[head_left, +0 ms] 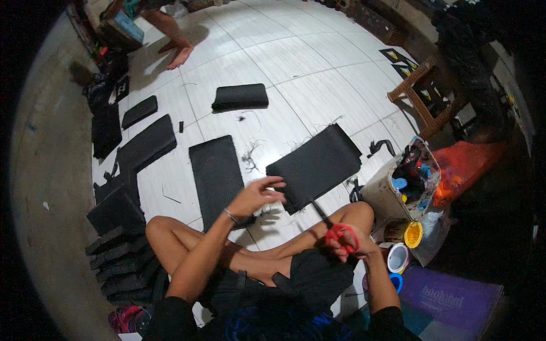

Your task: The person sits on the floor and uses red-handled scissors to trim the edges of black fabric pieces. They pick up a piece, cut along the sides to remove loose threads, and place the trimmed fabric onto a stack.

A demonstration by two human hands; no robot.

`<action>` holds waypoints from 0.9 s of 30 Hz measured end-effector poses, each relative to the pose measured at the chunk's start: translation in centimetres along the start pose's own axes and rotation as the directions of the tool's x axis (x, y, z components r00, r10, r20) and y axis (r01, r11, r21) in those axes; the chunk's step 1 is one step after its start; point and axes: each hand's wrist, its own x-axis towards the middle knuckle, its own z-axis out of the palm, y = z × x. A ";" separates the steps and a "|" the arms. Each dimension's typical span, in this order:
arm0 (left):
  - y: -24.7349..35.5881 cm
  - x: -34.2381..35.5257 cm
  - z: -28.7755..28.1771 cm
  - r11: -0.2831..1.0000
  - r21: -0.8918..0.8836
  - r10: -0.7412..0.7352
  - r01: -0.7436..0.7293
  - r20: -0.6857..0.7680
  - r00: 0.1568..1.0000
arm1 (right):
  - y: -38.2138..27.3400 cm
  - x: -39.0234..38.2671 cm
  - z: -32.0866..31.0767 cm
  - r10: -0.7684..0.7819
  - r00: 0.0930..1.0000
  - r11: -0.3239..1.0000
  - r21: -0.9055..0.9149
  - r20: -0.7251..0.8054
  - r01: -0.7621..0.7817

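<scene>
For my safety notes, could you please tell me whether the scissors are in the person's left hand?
No, the right hand holds the red-handled scissors by their handles.

Black short sleeves (175,317), black shorts (318,279) and a silvery bracelet (230,216) are worn.

Purple sheet (455,318), lower right: one line of pale lettering across its upper part, faint and low contrast. Dark squares (392,55), upper right by the brown stool (410,82): yellow-and-white emblems, too small to make out letters; similar marks show through the stool frame. Dark item (122,88), far left: small white mark, can't tell letter from logo.
</scene>
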 end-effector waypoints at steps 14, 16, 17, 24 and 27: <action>-2.5 1.3 -6.1 0.921 0.338 -0.098 0.194 -0.283 0.954 | 3.3 -1.4 -1.1 -0.166 0.965 0.926 0.369 0.203 0.081; -2.4 1.2 -8.7 0.817 0.538 0.040 0.207 -0.411 0.911 | 3.4 -2.1 -1.9 -0.182 0.970 0.922 0.371 0.164 0.111; -3.2 0.8 -9.0 0.792 0.584 0.092 0.179 -0.404 0.910 | 4.1 -2.3 -2.7 -0.190 0.976 0.896 0.425 0.106 0.128; -9.4 1.4 -0.5 0.446 0.894 0.059 -0.047 0.023 0.998 | 4.7 -1.6 -3.3 -0.192 0.981 0.925 0.328 -0.035 0.192; -12.4 1.9 0.9 0.168 0.986 -0.007 -0.003 0.004 1.000 | 5.5 -1.1 -3.1 -0.159 0.985 0.931 0.321 -0.062 0.171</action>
